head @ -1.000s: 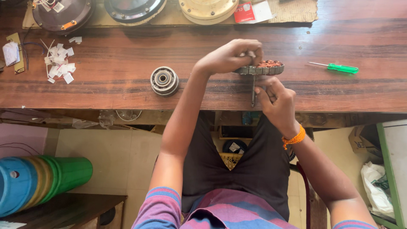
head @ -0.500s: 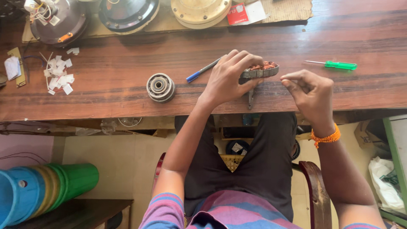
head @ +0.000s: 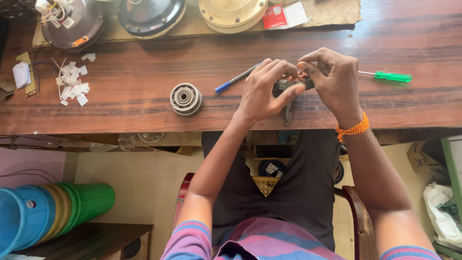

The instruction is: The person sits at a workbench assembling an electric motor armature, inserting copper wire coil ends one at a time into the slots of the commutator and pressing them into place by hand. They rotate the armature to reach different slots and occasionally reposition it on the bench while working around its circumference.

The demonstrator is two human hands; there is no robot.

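Two hands | our left hand [head: 262, 91] and right hand [head: 332, 79] clasp the stator [head: 291, 83] | braced over the tabletop [head: 134, 103] edge for steadiness | pen [head: 236, 79] near

Long brown wooden workbench [head: 144, 103], round grey metal bearing hub [head: 186, 99] near its front edge, blue pen [head: 234, 79], green-handled screwdriver [head: 386, 75], scattered white paper scraps [head: 72, 82], flat cardboard sheet [head: 332, 14] under three round motor housings [head: 151, 14] along the back
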